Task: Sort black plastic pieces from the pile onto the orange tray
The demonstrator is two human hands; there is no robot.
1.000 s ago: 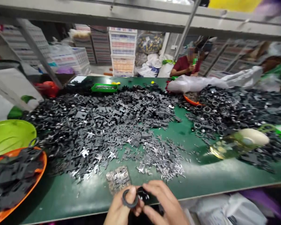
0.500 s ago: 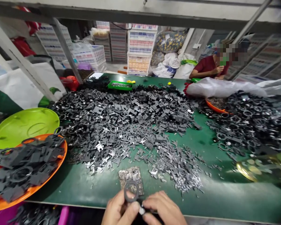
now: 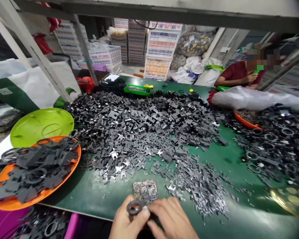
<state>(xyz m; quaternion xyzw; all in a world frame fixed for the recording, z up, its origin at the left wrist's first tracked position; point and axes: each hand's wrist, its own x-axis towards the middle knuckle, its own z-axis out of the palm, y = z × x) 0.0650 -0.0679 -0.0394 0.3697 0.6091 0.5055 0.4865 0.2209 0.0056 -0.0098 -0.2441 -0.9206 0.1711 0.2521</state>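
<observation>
My left hand (image 3: 128,220) is shut on a black rubber ring (image 3: 134,207), pinching it between thumb and fingers at the bottom middle of the view. My right hand (image 3: 171,219) curls in against the left, its fingertips next to the ring. Whatever those fingers hold is hidden. Just beyond my hands lies a small flat patch of stacked metal stampings (image 3: 146,192) on the green work mat (image 3: 235,159). Farther out spreads a broad heap of black and silver stamped flat parts (image 3: 139,132).
An orange plate (image 3: 73,166) of black parts and rings and a lime-green plate (image 3: 40,127) sit left. Black rings (image 3: 271,146) are heaped right. A co-worker in a red shirt (image 3: 239,74) sits across the table, beyond a white plastic bag (image 3: 254,99). A pink bin (image 3: 72,225) stands lower left.
The view has swung left, shifting everything rightward in the picture. The ring has turned from nearly upright to flatter in my left hand, and my right fingers have closed in beside it.
</observation>
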